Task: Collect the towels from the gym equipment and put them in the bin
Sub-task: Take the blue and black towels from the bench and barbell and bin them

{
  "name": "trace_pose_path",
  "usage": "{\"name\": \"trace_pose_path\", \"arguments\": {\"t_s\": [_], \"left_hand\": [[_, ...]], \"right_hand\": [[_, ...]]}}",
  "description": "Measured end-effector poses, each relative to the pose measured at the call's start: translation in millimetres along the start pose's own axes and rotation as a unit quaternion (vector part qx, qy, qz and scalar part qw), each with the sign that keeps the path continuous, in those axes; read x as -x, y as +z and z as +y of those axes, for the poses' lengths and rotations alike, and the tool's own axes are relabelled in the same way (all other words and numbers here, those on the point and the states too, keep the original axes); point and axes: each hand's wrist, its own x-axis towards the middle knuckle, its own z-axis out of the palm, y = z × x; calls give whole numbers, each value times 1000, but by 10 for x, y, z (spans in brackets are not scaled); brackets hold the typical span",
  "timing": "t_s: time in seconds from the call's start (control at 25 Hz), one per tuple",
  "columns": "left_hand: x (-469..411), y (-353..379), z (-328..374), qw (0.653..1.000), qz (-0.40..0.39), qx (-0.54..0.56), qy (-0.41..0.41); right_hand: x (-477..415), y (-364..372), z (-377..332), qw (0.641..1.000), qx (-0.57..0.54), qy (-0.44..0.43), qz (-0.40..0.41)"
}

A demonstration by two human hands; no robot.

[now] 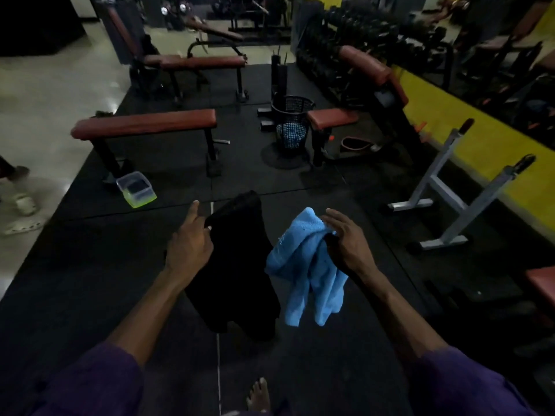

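Observation:
My left hand (190, 240) pinches the top of a black towel (237, 274) that hangs down in front of me, with the index finger pointing out. A light blue towel (306, 271) dangles from my right hand (345, 237), which grips it at its upper right part. Both hands are held out at waist height over the black floor mat. The bin (291, 123), a black mesh basket, stands on the mat farther ahead, between two red benches, with something light blue showing through its mesh.
A flat red bench (144, 124) stands ahead left, a second red bench (333, 118) beside the bin, another (195, 62) behind. A clear plastic box (135, 189) lies on the mat. A grey metal rack (456, 190) and yellow wall are right. A person's foot (24, 202) is at left.

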Motion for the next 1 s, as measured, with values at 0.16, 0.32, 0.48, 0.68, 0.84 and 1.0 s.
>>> {"name": "trace_pose_path", "arguments": {"t_s": [0.16, 0.32, 0.48, 0.68, 0.84, 1.0], "left_hand": [[-937, 80, -110, 1000, -11, -4, 14], [-1710, 228, -188, 999, -5, -20, 26], [-2588, 528, -280, 998, -2, -40, 44], [-3635, 840, -201, 998, 7, -19, 52], [-4425, 1001, -64, 999, 25, -11, 42], [-5107, 1164, 38, 999, 48, -10, 22]], "right_hand": [[-846, 140, 120, 1000, 9, 11, 7], [-1589, 257, 208, 1000, 19, 16, 6], [-2470, 400, 415, 1000, 10, -7, 8], [-3625, 498, 672, 1000, 0, -27, 13], [-4474, 519, 801, 999, -10, -43, 16], [-5171, 586, 863, 998, -18, -59, 10]]}}
